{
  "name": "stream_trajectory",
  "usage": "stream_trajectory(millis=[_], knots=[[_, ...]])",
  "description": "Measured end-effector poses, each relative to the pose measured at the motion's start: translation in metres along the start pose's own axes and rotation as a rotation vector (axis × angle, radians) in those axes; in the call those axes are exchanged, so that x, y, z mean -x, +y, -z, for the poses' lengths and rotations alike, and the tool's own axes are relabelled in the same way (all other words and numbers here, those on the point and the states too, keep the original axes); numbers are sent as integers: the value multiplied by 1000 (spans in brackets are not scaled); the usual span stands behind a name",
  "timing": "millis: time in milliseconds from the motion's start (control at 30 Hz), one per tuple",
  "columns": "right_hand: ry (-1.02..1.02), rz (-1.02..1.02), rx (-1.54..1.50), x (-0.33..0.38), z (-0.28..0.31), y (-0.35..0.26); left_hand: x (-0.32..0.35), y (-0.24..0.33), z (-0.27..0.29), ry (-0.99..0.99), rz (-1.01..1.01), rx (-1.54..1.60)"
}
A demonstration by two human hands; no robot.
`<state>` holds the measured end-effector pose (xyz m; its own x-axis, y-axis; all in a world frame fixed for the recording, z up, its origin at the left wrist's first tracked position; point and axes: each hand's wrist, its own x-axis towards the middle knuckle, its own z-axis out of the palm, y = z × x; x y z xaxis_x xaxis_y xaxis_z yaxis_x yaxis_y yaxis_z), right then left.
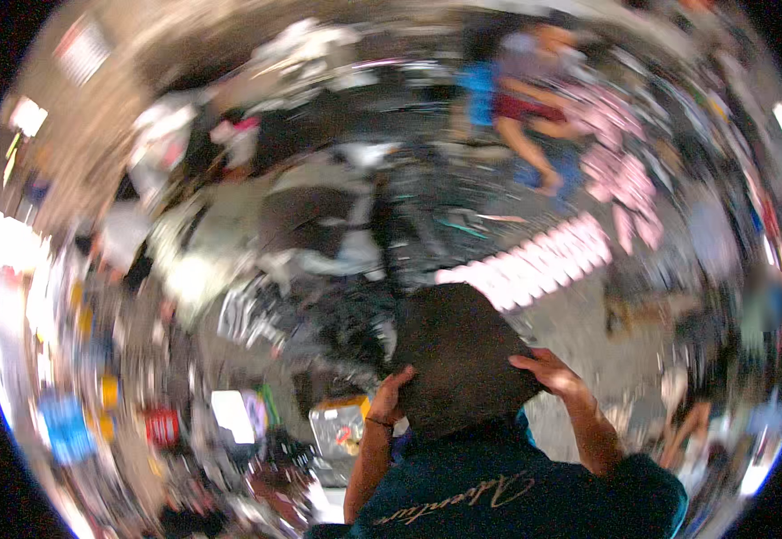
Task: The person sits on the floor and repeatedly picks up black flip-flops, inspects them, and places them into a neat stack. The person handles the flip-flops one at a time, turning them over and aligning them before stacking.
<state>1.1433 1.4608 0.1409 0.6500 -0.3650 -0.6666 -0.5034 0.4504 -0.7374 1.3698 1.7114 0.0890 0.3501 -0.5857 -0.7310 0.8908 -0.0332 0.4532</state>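
My left hand and my right hand grip opposite sides of a dark brown, flat piece, which looks like cloth. The piece is held in front of my chest, and its lower part overlaps my dark shirt. On both sides my fingers go behind it, with the thumbs toward me. Just past its far edge, a row of pinkish-white folded pieces lies on the floor. Beside my left hand sits a clear box with a yellow rim, with small coloured items in it. Motion blur hides fine detail.
A heap of dark cloth lies ahead to the left, near a pale bundle. At the far right, a seated person handles pink cloth by a blue chair. A red container stands at the left.
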Motion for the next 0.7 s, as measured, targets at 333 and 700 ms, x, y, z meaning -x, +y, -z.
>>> stream_trajectory(millis=[333,700], knots=[[893,-133,355,194,102,171,-65,-164,-184,-334,386,-873],[1146,179,173,212,325,197,-108,-251,-495,-316,207,-1171]])
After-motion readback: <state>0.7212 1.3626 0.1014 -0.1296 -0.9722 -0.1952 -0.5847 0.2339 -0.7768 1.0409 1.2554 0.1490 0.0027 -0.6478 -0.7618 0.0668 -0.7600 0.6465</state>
